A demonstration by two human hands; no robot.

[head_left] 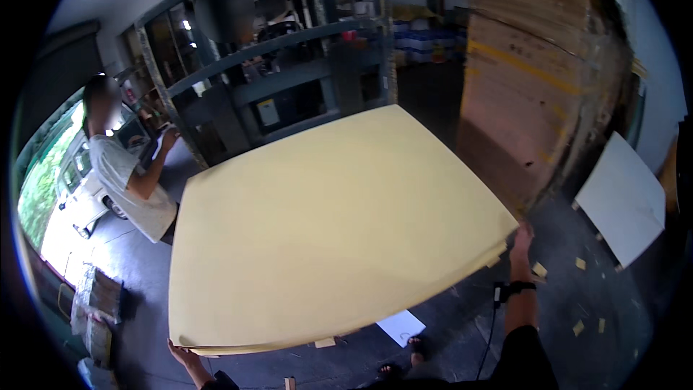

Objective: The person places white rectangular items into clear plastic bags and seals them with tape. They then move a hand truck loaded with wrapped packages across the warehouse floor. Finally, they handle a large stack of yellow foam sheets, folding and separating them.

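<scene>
A large pale yellow sheet (332,231) lies flat on top of a stack of similar sheets and fills the middle of the view. At its near left corner, my left hand (185,355) is closed on the edge, its fingers partly hidden. My right hand (522,238) grips the right corner, with its fingertips at the edge. Below that corner, the layered edges of the stack (494,258) stick out unevenly. A black strap with a small device (512,289) is round my right wrist, and a cable hangs from it.
A person (130,159) in a grey shirt stands at the left beside the stack. Beyond it rises a dark metal frame (281,50). A tall wrapped cardboard stack (523,79) stands at the far right, near a leaning white board (622,198). Yellow scraps (580,263) litter the floor.
</scene>
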